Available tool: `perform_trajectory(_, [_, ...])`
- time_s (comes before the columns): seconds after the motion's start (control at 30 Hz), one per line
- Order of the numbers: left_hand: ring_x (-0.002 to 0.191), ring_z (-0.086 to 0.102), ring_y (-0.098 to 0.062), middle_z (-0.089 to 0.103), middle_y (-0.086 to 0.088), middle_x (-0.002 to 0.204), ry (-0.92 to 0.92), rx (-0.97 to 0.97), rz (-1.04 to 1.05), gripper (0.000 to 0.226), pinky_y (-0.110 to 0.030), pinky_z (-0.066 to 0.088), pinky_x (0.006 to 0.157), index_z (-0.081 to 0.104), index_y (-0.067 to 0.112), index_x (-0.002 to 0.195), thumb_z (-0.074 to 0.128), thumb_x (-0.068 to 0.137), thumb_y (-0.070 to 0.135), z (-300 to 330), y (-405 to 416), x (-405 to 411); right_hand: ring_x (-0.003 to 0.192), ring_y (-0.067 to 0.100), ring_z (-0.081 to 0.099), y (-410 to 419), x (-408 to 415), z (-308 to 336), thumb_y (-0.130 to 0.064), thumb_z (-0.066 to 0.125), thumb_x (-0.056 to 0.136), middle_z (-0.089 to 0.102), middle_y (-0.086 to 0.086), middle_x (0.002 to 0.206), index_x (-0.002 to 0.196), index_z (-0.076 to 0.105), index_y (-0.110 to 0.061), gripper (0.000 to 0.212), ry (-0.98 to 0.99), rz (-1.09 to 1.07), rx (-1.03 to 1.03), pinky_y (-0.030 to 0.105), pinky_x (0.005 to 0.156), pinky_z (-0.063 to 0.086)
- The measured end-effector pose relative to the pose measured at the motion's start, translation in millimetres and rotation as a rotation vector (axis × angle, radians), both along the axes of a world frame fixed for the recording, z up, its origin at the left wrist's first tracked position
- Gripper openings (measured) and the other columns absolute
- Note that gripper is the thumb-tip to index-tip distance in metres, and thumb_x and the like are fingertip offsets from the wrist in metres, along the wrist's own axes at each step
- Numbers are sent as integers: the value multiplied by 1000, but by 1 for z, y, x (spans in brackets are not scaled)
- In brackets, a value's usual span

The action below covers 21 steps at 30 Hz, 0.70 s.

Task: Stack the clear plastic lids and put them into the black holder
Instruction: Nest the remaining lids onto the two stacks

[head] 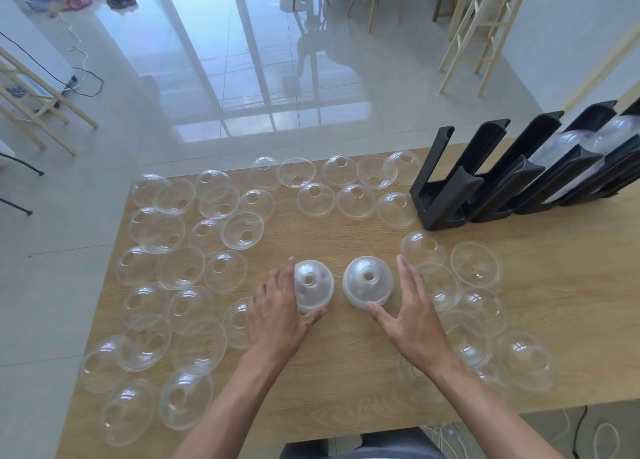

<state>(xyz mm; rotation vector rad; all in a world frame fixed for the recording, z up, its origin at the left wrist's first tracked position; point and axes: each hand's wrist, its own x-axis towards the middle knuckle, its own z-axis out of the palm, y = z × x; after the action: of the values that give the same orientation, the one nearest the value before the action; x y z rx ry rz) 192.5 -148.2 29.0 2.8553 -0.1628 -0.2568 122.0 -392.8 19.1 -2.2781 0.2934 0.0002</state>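
**2 lid stacks between the hands**

The left hand (277,315) cups the left stack (313,283), fingers and thumb touching its side; the right hand (414,315) is spread, thumb at the right stack (367,282), probably ready to merge both. Each stack stands dome-up on the table (346,372), long axis vertical, holes skyward. Loose lids (180,268) surround them. The black holder (446,195) stands far right, channels tilted back.
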Motion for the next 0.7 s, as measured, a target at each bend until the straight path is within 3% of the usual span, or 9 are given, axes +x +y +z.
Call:
perform_trajectory(0.17, [161,12,-27,14,-5,175,-20,-15,-31,118,-47,22,126,6,30,167,67,79,81,13,-1,3,161,4,10,-29,-13,21,-59,70,93,12,-12,175,169,12,-27,101,-17,-63,-76,30,124,19])
perform_trajectory(0.3, [163,-7,-24,1,-5,177,2,-55,-68,121,-50,7,130,-2,30,167,67,81,80,18,-14,11,160,5,14,-61,-24,28,-55,72,93,18,-11,174,168,18,-27,96,6,-159,-88,33,124,22])
perform_trajectory(0.5, [163,-10,-18,4,1,177,-30,-126,-187,117,-46,3,131,0,26,168,69,85,71,21,-59,14,157,12,24,-111,-38,29,-50,73,95,30,-2,170,166,25,-26,89,50,-301,-84,38,124,28])
perform_trajectory(0.7, [163,-1,-17,16,2,176,-65,-128,-417,106,-42,1,132,6,16,168,68,93,59,21,-131,2,148,24,42,-147,-35,23,-28,74,97,50,5,157,161,40,-18,73,75,-339,-138,32,117,32])
